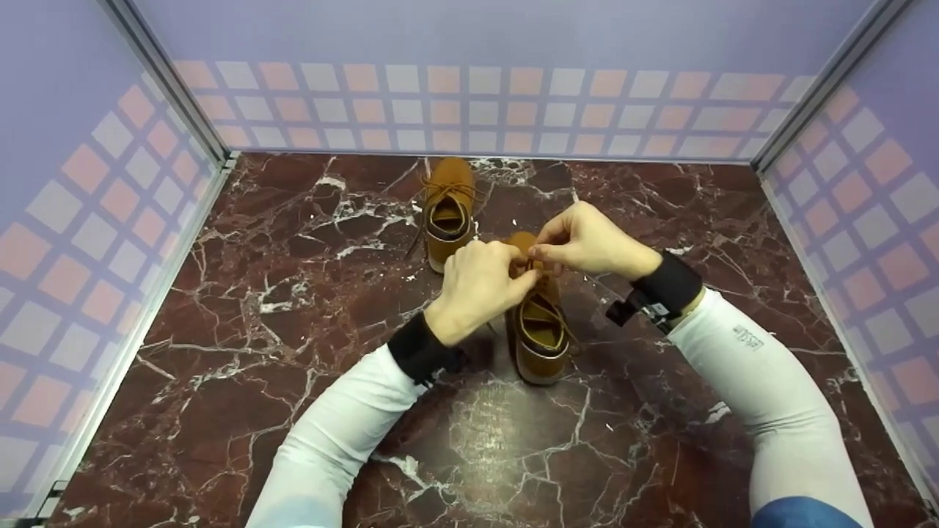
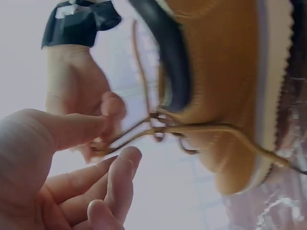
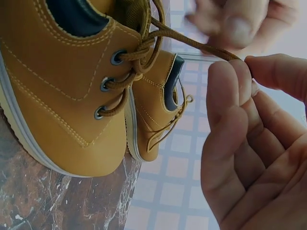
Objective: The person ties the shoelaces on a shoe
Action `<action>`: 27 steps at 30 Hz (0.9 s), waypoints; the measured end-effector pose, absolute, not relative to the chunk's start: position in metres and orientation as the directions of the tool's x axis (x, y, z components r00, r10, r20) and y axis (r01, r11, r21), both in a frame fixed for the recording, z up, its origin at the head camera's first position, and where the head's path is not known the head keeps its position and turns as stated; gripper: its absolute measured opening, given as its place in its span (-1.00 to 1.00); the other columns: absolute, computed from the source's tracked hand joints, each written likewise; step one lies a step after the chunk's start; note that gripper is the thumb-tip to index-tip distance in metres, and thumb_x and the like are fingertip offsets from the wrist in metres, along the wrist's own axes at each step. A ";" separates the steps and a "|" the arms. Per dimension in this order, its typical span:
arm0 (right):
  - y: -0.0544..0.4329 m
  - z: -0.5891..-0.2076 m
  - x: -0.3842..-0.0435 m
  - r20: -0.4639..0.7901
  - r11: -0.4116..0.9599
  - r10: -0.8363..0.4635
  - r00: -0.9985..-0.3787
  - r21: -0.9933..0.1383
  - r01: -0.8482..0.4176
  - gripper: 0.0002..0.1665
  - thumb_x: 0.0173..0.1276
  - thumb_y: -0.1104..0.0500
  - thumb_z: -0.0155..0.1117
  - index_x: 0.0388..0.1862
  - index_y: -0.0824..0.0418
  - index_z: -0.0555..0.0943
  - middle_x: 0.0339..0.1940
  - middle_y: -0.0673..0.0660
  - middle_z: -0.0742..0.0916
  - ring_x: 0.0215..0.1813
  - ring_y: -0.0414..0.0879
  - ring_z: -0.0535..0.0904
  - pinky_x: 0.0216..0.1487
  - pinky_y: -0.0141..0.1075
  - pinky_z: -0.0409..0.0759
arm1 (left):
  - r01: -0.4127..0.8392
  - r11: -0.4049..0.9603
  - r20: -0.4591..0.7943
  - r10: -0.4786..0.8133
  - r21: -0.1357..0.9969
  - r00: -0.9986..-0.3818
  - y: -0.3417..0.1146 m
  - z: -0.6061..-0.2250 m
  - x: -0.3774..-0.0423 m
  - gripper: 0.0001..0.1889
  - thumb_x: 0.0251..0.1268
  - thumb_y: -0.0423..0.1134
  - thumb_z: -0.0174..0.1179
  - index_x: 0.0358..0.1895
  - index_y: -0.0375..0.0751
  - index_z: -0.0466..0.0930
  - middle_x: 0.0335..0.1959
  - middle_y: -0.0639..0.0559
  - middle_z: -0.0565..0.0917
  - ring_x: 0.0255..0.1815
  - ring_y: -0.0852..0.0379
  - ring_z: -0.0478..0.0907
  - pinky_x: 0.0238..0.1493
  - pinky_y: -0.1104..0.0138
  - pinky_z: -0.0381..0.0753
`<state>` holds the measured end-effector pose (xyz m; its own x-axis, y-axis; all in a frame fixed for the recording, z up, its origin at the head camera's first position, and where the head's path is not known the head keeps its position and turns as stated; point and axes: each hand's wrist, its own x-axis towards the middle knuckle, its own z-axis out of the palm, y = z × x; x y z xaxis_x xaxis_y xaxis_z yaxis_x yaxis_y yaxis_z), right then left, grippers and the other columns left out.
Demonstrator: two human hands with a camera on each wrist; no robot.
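A tan lace-up shoe (image 1: 541, 345) stands on the floor, toe away from me, with both hands over its laces. My right hand (image 1: 587, 238) pinches a brown shoelace (image 3: 192, 43) between thumb and forefinger, drawn taut from the knot above the eyelets. Beside it is my left hand (image 1: 480, 282). Its thumb and fingers stand apart around the doubled lace (image 2: 129, 139) in the left wrist view, and it is blurred in the right wrist view. Another lace end (image 2: 230, 128) hangs across the shoe's side.
A matching tan shoe (image 1: 449, 183), its lace tied in a bow, stands farther back to the left. The dark red marbled floor (image 1: 293, 345) is bounded by lilac panels (image 1: 484, 37) with pink and white squares at the back and both sides.
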<state>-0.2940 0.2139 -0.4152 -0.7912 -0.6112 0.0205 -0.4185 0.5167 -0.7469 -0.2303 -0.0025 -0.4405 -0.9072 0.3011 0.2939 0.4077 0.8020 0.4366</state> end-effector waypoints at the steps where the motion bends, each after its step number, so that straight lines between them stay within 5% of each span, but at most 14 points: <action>1: 0.214 -0.416 -0.294 0.022 0.517 -0.609 -0.793 -0.747 -0.418 -0.80 0.58 0.20 0.47 -0.22 0.26 0.92 -0.42 0.29 0.90 -0.58 -0.36 0.69 -0.52 -0.50 0.62 | 0.416 0.792 0.305 0.301 0.447 -0.903 -0.003 -0.444 -0.232 -0.74 0.50 0.08 0.42 -0.27 0.05 0.93 -0.58 0.03 0.73 -0.52 0.00 0.67 -0.51 0.07 0.72; 9: 0.218 -0.419 -0.288 0.045 0.488 -0.593 -0.804 -0.774 -0.403 -0.79 0.58 0.14 0.51 -0.18 0.26 0.93 -0.33 0.32 0.92 -0.57 -0.34 0.71 -0.52 -0.45 0.68 | 0.466 0.693 0.354 0.311 0.551 -0.882 -0.002 -0.454 -0.240 -0.82 0.49 -0.14 0.41 -0.29 0.01 0.97 -0.57 -0.05 0.80 -0.49 -0.07 0.73 -0.39 0.02 0.75; 16: 0.223 -0.433 -0.279 -0.041 0.566 -0.696 -0.717 -0.645 -0.513 -0.75 0.37 0.01 0.70 -0.42 0.13 0.90 -0.52 0.11 0.88 -0.64 -0.34 0.57 -0.57 -0.48 0.55 | 0.449 0.690 0.332 0.308 0.567 -0.892 -0.007 -0.456 -0.241 -0.85 0.49 -0.03 0.47 -0.13 0.09 0.99 -0.20 0.02 0.97 -0.36 -0.05 0.84 -0.30 0.03 0.80; 20: 0.218 -0.438 -0.273 -0.085 0.576 -0.751 -0.654 -0.568 -0.588 -0.87 0.30 0.13 0.70 -0.42 0.10 0.91 -0.47 0.03 0.90 -0.52 -0.35 0.64 -0.40 -0.48 0.64 | 0.398 0.729 0.273 0.292 0.557 -0.917 -0.010 -0.454 -0.241 -0.87 0.49 0.03 0.47 -0.13 0.23 0.99 -0.16 0.10 0.97 -0.31 -0.05 0.85 -0.31 -0.01 0.80; 27: 0.227 -0.440 -0.274 -0.050 0.578 -0.731 -0.680 -0.575 -0.579 -0.90 0.31 0.26 0.53 -0.41 0.12 0.87 -0.45 0.05 0.89 -0.48 -0.32 0.65 -0.35 -0.48 0.64 | 0.371 0.717 0.163 0.344 0.590 -0.925 -0.013 -0.453 -0.245 -0.78 0.50 0.03 0.44 -0.32 0.12 0.97 -0.27 0.09 0.94 -0.42 0.09 0.72 -0.43 0.22 0.56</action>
